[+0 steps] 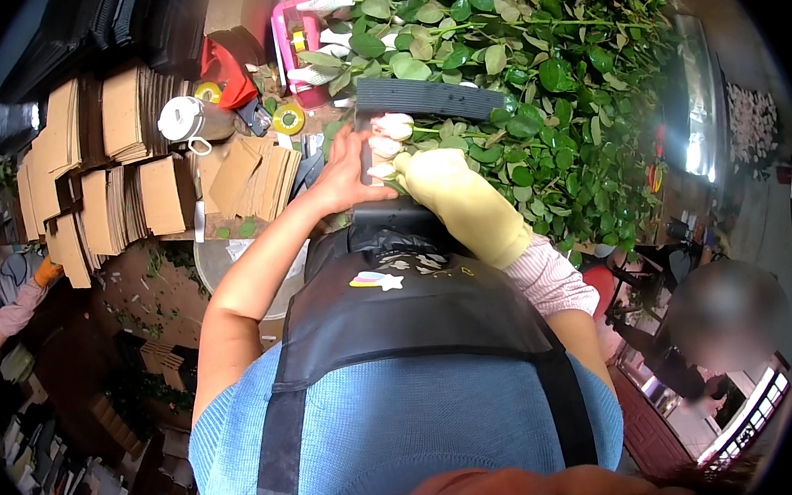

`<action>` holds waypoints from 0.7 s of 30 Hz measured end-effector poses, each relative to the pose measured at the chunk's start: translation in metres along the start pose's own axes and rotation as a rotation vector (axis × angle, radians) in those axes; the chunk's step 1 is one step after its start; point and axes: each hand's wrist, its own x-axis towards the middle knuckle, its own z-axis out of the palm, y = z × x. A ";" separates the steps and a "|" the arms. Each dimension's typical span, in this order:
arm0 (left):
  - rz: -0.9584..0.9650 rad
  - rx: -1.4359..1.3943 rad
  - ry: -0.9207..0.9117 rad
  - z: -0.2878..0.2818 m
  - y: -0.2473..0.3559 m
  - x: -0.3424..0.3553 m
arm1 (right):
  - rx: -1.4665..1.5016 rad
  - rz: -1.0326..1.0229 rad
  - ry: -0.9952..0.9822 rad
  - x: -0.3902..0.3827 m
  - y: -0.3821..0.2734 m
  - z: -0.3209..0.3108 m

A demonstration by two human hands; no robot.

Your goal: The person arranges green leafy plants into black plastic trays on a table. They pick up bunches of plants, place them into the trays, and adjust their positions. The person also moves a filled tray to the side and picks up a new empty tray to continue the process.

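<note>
My bare left hand lies at the near left of a few pale pink roses, its fingers stretched and its thumb apart. It rests along the edge of a flat piece, partly hidden, under the blooms. My right hand, in a pale yellow glove, has its fingers closed at the lowest rose, by the bloom; the glove hides the stem. Just beyond the blooms lies a dark ribbed strip of corrugated sheet. The rose stems run right, towards the leaves.
Leafy rose stems heap the table's right side. A pink tape dispenser, tape roll, white-lidded jug and cardboard stacks stand left. Another person's orange-gloved hand shows at far left; a blurred person is at right.
</note>
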 end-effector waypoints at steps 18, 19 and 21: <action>0.049 -0.223 0.124 0.013 -0.008 0.008 | 0.019 -0.009 0.256 0.004 0.015 0.003; 0.038 -0.204 0.083 0.012 -0.008 0.010 | 0.029 -0.037 0.280 0.001 0.015 0.000; -0.013 -0.298 0.203 0.017 -0.006 0.012 | 0.035 -0.053 0.299 0.001 0.018 0.006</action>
